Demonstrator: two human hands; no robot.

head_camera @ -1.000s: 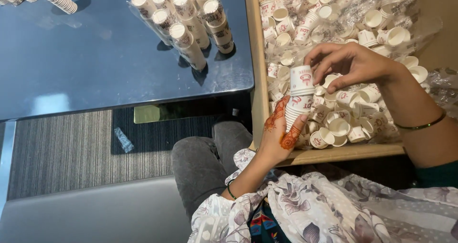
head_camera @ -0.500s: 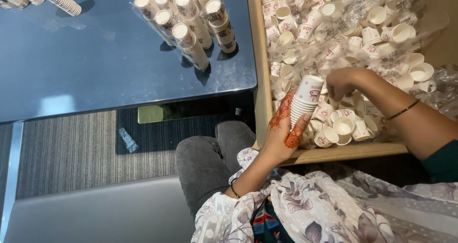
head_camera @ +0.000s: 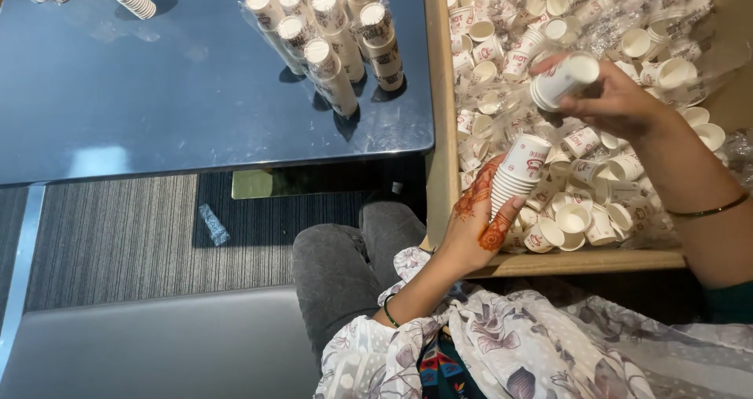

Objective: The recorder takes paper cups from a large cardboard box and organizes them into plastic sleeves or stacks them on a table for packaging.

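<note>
The left hand (head_camera: 478, 230), marked with reddish-brown patterning, is closed around a nested stack of small paper cups (head_camera: 514, 175). The stack tilts to the right, its open mouth facing up, and sits above the near edge of a wooden tray (head_camera: 439, 117). The cups are white with red print, tapered, with rolled rims.

The right hand (head_camera: 620, 101) is closed on a short stack of the same cups (head_camera: 561, 80), held on its side with the mouth facing left, over the middle of the tray and apart from the left-hand stack.

The tray is filled with loose cups (head_camera: 580, 211) lying at all angles on clear plastic film.

To the left, a dark glossy worktop (head_camera: 157, 109) carries wrapped cup columns (head_camera: 333, 38) standing near its right edge.
</note>
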